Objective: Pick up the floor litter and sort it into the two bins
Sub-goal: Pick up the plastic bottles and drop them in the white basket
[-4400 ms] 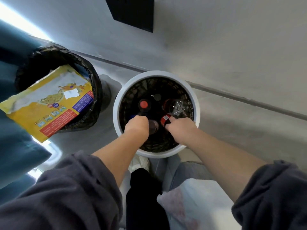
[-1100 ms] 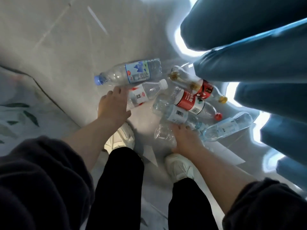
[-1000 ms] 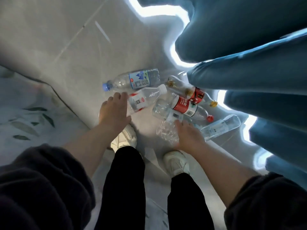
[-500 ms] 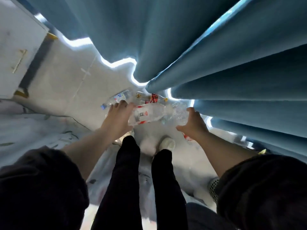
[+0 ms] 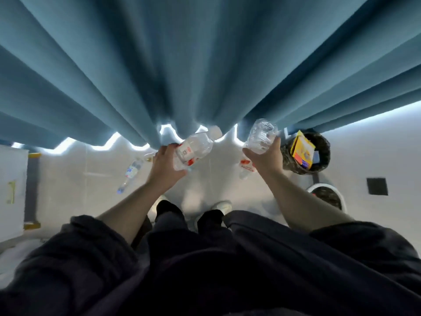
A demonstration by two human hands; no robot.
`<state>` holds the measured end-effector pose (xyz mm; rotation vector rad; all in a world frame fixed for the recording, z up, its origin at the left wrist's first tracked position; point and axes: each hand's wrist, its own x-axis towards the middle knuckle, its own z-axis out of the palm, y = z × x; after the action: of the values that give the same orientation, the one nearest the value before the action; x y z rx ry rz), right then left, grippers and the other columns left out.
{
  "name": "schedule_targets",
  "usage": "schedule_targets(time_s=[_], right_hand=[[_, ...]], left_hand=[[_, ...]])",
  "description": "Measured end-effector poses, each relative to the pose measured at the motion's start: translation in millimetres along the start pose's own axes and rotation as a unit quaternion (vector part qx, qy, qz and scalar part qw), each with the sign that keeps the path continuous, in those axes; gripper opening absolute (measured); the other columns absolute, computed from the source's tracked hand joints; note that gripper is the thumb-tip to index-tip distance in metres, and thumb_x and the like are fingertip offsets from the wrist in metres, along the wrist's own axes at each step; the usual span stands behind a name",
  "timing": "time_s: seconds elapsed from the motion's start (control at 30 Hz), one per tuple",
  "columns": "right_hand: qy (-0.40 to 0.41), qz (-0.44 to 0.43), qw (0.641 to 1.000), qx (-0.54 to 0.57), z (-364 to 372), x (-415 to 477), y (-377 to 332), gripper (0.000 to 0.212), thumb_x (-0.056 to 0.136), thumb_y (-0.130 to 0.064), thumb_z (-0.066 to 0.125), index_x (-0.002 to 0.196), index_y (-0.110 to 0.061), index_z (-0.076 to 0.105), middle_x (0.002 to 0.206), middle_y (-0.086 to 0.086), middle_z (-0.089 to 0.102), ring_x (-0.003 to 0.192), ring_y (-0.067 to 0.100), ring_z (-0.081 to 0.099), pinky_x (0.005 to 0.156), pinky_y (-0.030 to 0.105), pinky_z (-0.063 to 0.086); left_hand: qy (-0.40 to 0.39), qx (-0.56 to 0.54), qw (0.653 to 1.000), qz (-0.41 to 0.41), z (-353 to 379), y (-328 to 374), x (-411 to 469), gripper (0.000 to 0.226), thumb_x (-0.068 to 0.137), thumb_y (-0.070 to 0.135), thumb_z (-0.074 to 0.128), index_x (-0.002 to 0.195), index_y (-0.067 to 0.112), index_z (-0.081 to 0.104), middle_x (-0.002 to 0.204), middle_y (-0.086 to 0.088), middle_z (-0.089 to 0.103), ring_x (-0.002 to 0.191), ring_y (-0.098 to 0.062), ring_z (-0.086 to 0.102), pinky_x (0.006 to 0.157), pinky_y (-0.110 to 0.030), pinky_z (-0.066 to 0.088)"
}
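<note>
Now both hands are up off the floor (image 5: 102, 160), each w/ a bottle. The left hand (image 5: 165, 166) has fingers & thumb wrapped round a labelled bottle (image 5: 193, 148), clear w/ red-and-white print, white cap pointing up-right. The right hand (image 5: 265, 159) grips a crumpled bottle (image 5: 260, 135) from below. Half a sec ago the same hands were low over the pile by the curtain (image 5: 205, 65); since then the person has straightened & the view has swung right, so the bins show. Just beside the right hand is a black-lined bin (image 5: 324, 145) holding a yellow box (image 5: 304, 152). Nearer the shoes (image 5: 222, 204) is a white-rimmed bin (image 5: 319, 186), partly hidden by the forearm. Left on the floor: a blue-capped bottle (image 5: 131, 173) & a red-labelled bottle (image 5: 246, 166) under the right wrist. Likely next: carry both to the white-rimmed bin, which took bottles earlier; more trips needed after that
</note>
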<state>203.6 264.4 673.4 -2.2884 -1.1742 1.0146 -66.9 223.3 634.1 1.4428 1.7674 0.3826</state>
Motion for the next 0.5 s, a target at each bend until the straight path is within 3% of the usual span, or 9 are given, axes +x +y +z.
schedule_targets(time_s=[0.07, 0.13, 0.37, 0.5], right_hand=[[0.021, 0.014, 0.999, 0.043, -33.2, -1.5, 19.3, 0.091, 0.072, -0.036, 0.083, 0.142, -0.018, 0.027, 0.134, 0.003, 0.052, 0.119, 0.023, 0.053, 0.098, 0.034, 0.044], [0.045, 0.026, 0.996, 0.075, -64.6, -2.0, 38.5, 0.089, 0.071, -0.036, 0.083, 0.14, -0.017, 0.029, 0.133, 0.005, 0.053, 0.119, 0.026, 0.055, 0.102, 0.042, 0.045], [0.129, 0.06, 0.981, 0.135, -142.5, -5.0, 99.2, 0.087, 0.07, -0.039, 0.082, 0.137, -0.018, 0.032, 0.133, 0.003, 0.054, 0.12, 0.026, 0.053, 0.094, 0.038, 0.047], [0.185, 0.077, 0.963, 0.18, -167.0, -5.7, 119.2, 0.073, 0.068, -0.037, 0.082, 0.125, -0.023, 0.039, 0.118, -0.007, 0.057, 0.107, 0.02, 0.057, 0.076, 0.026, 0.043]], left_hand=[[0.007, -0.008, 1.0, 0.011, 25.9, 21.8, -8.9, 0.075, 0.065, 0.022, 0.083, 0.13, 0.014, 0.046, 0.122, -0.012, 0.046, 0.114, -0.03, 0.046, 0.094, -0.04, 0.042], [0.014, -0.022, 0.999, 0.02, 50.0, 44.3, -14.5, 0.075, 0.065, 0.022, 0.082, 0.13, 0.017, 0.046, 0.121, -0.009, 0.046, 0.111, -0.027, 0.048, 0.09, -0.035, 0.043], [0.015, -0.041, 0.995, 0.089, 98.9, 127.5, -10.4, 0.07, 0.065, 0.028, 0.082, 0.126, 0.022, 0.048, 0.118, -0.002, 0.047, 0.102, -0.016, 0.05, 0.083, -0.03, 0.044], [-0.003, -0.046, 0.991, 0.122, 113.9, 169.8, 11.0, 0.069, 0.062, 0.025, 0.083, 0.123, 0.019, 0.05, 0.117, -0.004, 0.05, 0.102, -0.018, 0.054, 0.084, -0.031, 0.046]])
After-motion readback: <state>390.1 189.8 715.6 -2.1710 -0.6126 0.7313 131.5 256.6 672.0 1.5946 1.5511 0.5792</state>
